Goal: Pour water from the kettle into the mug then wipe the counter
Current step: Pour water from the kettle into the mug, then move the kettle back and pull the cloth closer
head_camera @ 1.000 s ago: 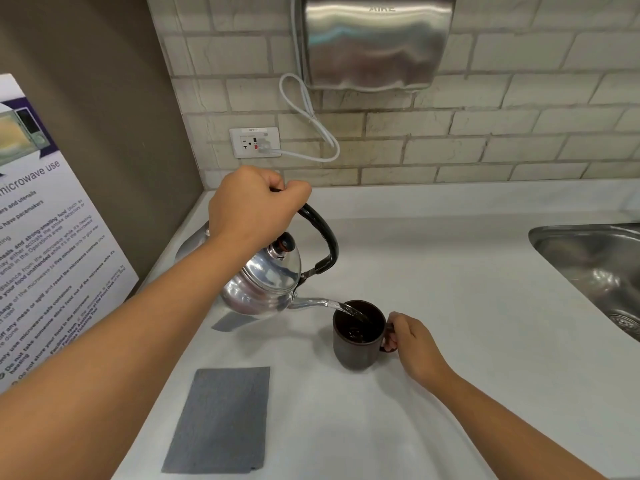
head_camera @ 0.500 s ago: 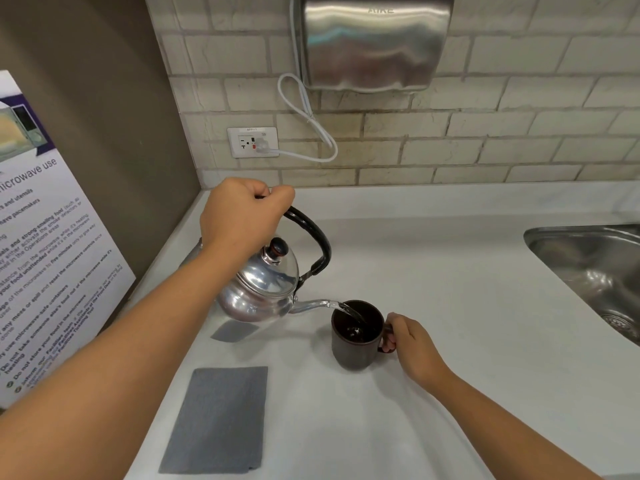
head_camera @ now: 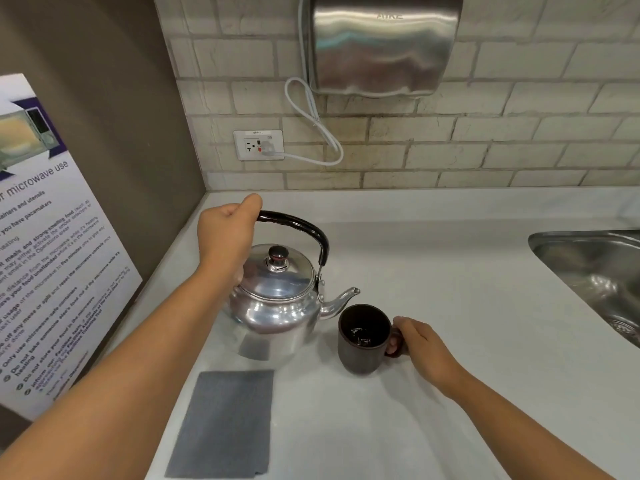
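Observation:
A shiny steel kettle (head_camera: 277, 306) with a black handle stands level just left of a dark brown mug (head_camera: 363, 344) on the white counter (head_camera: 450, 306). My left hand (head_camera: 227, 233) is closed around the left end of the kettle's handle. The spout points right, its tip just above and left of the mug's rim, and no water runs from it. Water glints inside the mug. My right hand (head_camera: 419, 344) grips the mug's handle on its right side. A flat grey cloth (head_camera: 225, 424) lies on the counter in front of the kettle.
A steel sink (head_camera: 595, 271) is set into the counter at the right. A steel dispenser (head_camera: 381, 43) hangs on the tiled wall, its white cord plugged into an outlet (head_camera: 258, 144). A microwave-use poster (head_camera: 45, 244) leans on the left wall.
The kettle has tipped back from pouring to level and come down to the counter beside the mug. The stream of water has stopped. My right hand stays on the mug's handle.

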Demonstrator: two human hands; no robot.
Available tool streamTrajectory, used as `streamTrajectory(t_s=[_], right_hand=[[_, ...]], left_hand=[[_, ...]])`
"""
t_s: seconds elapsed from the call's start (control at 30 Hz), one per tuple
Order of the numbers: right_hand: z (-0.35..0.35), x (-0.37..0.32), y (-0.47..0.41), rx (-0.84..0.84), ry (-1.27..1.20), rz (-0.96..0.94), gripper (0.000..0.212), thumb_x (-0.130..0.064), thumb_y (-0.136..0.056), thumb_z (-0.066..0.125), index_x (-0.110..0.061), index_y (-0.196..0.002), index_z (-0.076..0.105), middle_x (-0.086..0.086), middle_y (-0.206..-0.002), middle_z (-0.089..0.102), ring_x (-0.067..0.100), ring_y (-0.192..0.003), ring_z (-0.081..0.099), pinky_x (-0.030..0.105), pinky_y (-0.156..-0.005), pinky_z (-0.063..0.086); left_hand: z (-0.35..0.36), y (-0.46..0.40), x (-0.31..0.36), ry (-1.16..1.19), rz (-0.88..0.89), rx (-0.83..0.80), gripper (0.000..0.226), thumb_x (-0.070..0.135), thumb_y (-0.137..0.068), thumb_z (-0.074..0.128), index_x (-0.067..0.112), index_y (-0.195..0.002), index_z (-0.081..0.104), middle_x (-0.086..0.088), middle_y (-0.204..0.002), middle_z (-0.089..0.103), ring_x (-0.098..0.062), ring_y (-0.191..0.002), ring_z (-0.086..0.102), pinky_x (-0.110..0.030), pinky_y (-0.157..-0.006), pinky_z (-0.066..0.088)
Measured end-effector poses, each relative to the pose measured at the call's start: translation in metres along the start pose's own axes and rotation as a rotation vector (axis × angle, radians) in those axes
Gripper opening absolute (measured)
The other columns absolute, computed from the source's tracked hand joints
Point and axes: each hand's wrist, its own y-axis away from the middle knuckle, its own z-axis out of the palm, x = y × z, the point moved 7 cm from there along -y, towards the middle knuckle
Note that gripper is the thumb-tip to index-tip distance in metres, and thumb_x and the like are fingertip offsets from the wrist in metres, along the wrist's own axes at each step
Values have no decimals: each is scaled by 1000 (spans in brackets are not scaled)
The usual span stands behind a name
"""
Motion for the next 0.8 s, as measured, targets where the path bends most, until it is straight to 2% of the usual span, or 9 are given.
streamTrajectory(t_s=[0.13, 0.2, 0.3, 0.37, 0.43, 0.5, 0.63, 0.7, 0.8], right_hand=[[-21, -38, -6, 144, 81, -105, 25, -12, -91, 45, -9, -72, 61, 4, -74, 64, 22, -74, 58, 35, -75, 45], [-23, -80, -14, 212, 56, -194, 22, -18, -91, 47, -11, -79, 65, 6, -82, 67, 24, -82, 61, 35, -80, 47], [2, -148, -26, 125, 29, -349, 29, -38, -90, 49, -16, -90, 68, 1, -92, 70, 19, -93, 63, 35, -87, 47], [31, -186, -35, 45, 26, -457, 35, -46, -88, 48, -18, -98, 67, -4, -97, 69, 12, -97, 62, 27, -88, 47], [61, -209, -46, -24, 39, -530, 29, -43, -90, 50, -21, -103, 66, -10, -101, 67, -1, -95, 60, 12, -84, 45], [85, -218, -60, -68, 68, -560, 25, -39, -91, 53, -22, -106, 64, -9, -102, 66, -3, -93, 59, 5, -78, 43], [113, -212, -85, -75, 145, -581, 24, -33, -90, 57, -15, -105, 63, 2, -98, 68, 12, -91, 62, 25, -81, 51], [120, -205, -98, -61, 136, -559, 20, -31, -90, 58, -16, -103, 63, 3, -95, 69, 13, -88, 63, 28, -80, 53], [125, -197, -116, -24, 155, -539, 20, -31, -91, 57, -16, -102, 64, 3, -94, 68, 13, -86, 63, 29, -77, 53]], left_hand=[[-9, -7, -5, 88, -77, 19, 35, 31, -67, 57, 25, -53, 25, -3, -60, 20, -15, -50, 15, -32, -48, 12], [-14, -15, -5, 124, -87, 36, 35, 28, -68, 57, 25, -51, 26, -1, -58, 21, -13, -48, 17, -31, -47, 13], [-19, -24, -10, 162, -102, 65, 36, 27, -69, 58, 24, -50, 27, 0, -56, 22, -13, -47, 18, -29, -45, 15], [-22, -33, -16, 184, -110, 80, 37, 27, -69, 58, 24, -51, 27, 0, -57, 22, -13, -48, 18, -30, -47, 15], [-26, -43, -25, 203, -107, 104, 37, 26, -69, 58, 24, -50, 27, -1, -58, 22, -13, -50, 18, -33, -50, 15], [-27, -53, -35, 217, -94, 125, 38, 26, -70, 58, 25, -48, 27, -2, -57, 23, -14, -51, 20, -33, -50, 16], [-24, -74, -59, 169, -74, 130, 46, 25, -73, 58, 25, -38, 28, 6, -50, 24, -12, -50, 22, -28, -47, 20], [-22, -85, -72, 158, -78, 125, 49, 24, -75, 58, 24, -36, 27, 12, -44, 22, -9, -45, 21, -23, -41, 20], [-17, -95, -88, 164, -93, 120, 49, 22, -75, 57, 23, -38, 25, 12, -44, 20, -10, -43, 19, -21, -40, 19]])
